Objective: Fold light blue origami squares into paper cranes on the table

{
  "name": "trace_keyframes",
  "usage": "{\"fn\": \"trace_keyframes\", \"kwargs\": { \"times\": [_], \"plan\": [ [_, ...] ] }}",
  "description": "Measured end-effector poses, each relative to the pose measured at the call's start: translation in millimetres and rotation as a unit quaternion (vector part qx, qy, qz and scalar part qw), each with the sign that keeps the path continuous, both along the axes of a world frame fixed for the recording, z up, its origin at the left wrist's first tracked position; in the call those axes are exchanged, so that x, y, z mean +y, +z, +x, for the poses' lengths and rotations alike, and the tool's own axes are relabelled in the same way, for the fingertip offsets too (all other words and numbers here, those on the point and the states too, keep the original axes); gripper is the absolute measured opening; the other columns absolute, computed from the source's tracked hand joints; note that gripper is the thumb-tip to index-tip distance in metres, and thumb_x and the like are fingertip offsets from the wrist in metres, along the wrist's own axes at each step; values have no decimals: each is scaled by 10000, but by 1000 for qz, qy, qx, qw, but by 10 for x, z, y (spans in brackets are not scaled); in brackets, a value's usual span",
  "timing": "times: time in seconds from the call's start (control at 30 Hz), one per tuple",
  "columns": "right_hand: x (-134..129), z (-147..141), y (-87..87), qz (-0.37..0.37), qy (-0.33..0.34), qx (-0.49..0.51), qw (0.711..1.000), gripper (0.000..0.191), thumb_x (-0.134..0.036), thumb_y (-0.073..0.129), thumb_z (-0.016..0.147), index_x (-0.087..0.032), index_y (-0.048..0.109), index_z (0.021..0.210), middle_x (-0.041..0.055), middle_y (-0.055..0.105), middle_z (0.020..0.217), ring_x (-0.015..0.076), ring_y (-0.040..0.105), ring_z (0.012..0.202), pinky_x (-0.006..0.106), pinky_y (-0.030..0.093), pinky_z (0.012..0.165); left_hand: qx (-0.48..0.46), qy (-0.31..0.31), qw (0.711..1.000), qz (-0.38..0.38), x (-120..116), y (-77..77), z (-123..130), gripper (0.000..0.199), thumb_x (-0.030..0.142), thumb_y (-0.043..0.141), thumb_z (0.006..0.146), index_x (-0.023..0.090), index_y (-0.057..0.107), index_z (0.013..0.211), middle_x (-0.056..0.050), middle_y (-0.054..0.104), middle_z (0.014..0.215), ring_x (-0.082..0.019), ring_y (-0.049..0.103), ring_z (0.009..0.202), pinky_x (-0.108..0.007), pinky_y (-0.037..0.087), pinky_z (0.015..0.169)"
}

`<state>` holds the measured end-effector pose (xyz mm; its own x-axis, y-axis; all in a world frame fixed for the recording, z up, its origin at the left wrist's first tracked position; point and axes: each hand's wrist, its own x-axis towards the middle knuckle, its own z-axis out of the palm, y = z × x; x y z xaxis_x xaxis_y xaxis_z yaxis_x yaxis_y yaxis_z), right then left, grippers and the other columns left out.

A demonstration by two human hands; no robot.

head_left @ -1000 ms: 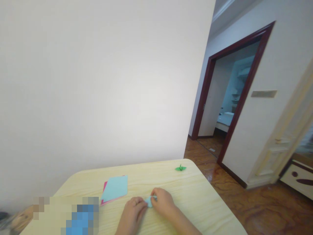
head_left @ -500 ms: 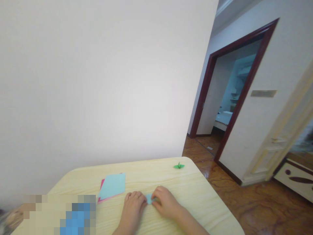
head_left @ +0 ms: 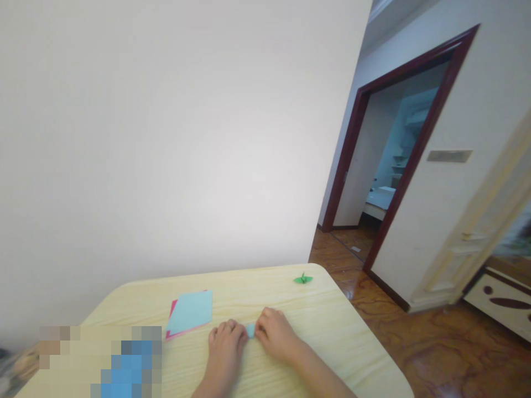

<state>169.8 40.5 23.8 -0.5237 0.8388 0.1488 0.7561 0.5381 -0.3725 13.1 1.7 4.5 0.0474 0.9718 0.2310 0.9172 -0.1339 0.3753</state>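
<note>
Light-blue folded paper (head_left: 250, 330) is held against the pale wood-grain table (head_left: 338, 326), in the narrow gap between both hands. Its left end is gripped by the bent fingers of the left hand (head_left: 226, 338); its right end is pinched between the curled fingers and thumb of the right hand (head_left: 274, 333). Beyond the left hand, a pink sheet (head_left: 172, 306) is mostly covered by a light-blue sheet (head_left: 191, 311). A green paper crane (head_left: 303, 279) is set near the far right corner.
</note>
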Motion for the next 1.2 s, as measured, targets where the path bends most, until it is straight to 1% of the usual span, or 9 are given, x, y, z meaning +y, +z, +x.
{"fn": "trace_keyframes", "kwargs": {
  "times": [0.2, 0.4, 0.53, 0.73, 0.87, 0.93, 1.03, 1.2],
  "plan": [
    [66, -54, -68, -1, -37, -10, 999, 163, -223, 502, 786, -181, 658, 760, 51, 613, 818, 186, 551, 832, 272, 354, 740, -3, 20, 1000, -4, -9, 42, 18, 190, 211, 456, 829, 235, 641, 794, -20, 615, 900, -201, 514, 924, -336, 265, 821],
    [81, -75, -88, -3, -58, -14, 998, 173, -220, 499, 767, -180, 663, 730, 61, 621, 801, 192, 560, 809, 283, 363, 726, -11, 40, 999, -18, -6, 85, 50, 208, 308, 472, 824, 226, 652, 760, -31, 611, 895, -210, 514, 937, -349, 263, 834],
    [61, -67, -70, -8, -64, -10, 998, 168, -229, 502, 766, -188, 663, 737, 56, 623, 817, 190, 561, 835, 282, 363, 744, -17, 53, 998, -32, 16, 96, 54, 195, 290, 484, 805, 217, 659, 760, -35, 613, 901, -216, 517, 940, -347, 278, 814],
    [52, -74, -47, -23, -78, 1, 997, 135, -227, 527, 736, -188, 655, 717, 59, 627, 834, 200, 565, 839, 289, 365, 738, -22, 53, 997, -45, 38, 125, 47, 167, 272, 492, 782, 215, 643, 741, -29, 617, 886, -217, 522, 933, -339, 284, 802],
    [56, -85, -79, -31, -95, 14, 995, 94, -203, 544, 707, -184, 635, 693, 57, 630, 836, 203, 564, 844, 290, 357, 738, -21, 59, 997, -47, 47, 139, 67, 118, 243, 510, 758, 206, 614, 800, -27, 626, 881, -214, 530, 924, -325, 290, 790],
    [60, -83, -100, -35, -106, 23, 994, 70, -198, 567, 680, -186, 619, 726, 46, 632, 831, 198, 564, 829, 283, 355, 725, -20, 63, 997, -50, 48, 154, 82, 104, 223, 519, 746, 203, 602, 804, -26, 630, 873, -214, 535, 917, -320, 293, 779],
    [77, -80, -127, -40, -117, 35, 992, 143, -193, 599, 644, -194, 595, 787, 21, 637, 825, 182, 564, 798, 269, 351, 701, -18, 70, 996, -56, 45, 187, 104, 85, 199, 521, 737, 206, 590, 788, -19, 633, 864, -212, 542, 910, -317, 296, 773],
    [113, -108, -187, -50, -146, 56, 986, 137, -251, 629, 645, -191, 583, 760, 15, 635, 800, 178, 559, 792, 265, 338, 713, -14, 82, 994, -71, 47, 219, 127, 81, 194, 527, 729, 209, 579, 790, -11, 636, 877, -207, 546, 927, -312, 297, 785]
  ]
}}
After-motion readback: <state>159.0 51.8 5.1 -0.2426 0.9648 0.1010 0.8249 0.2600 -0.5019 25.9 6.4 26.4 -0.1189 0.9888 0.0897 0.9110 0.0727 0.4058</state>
